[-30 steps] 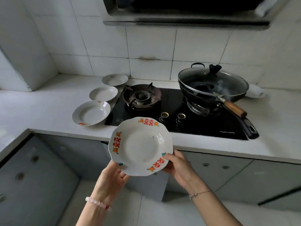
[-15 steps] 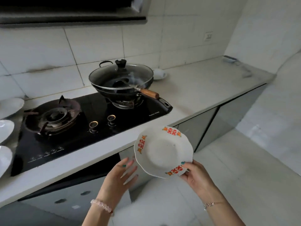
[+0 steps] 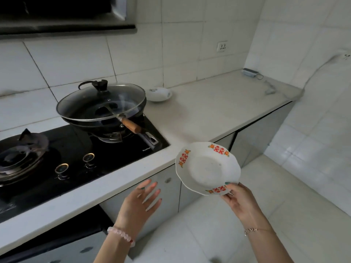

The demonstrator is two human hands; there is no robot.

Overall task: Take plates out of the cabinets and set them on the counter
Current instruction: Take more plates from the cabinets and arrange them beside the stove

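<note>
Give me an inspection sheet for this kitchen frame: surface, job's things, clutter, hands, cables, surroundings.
Surface: pale counter, black stove set into its left part.
Job's things: one white plate with red marks, held in the air off the counter's front edge, tilted; not yet set down.
Clutter: lidded wok on the right burner, wooden handle sticking out under the lid; small white dish behind it by the wall.
Hands: right hand pinches the plate's near rim; left hand open, holds nothing.
Cables: grey box with a cord on the counter's far end.
Surroundings: tiled wall with a socket, hood above the stove, grey cabinet doors below.
</note>
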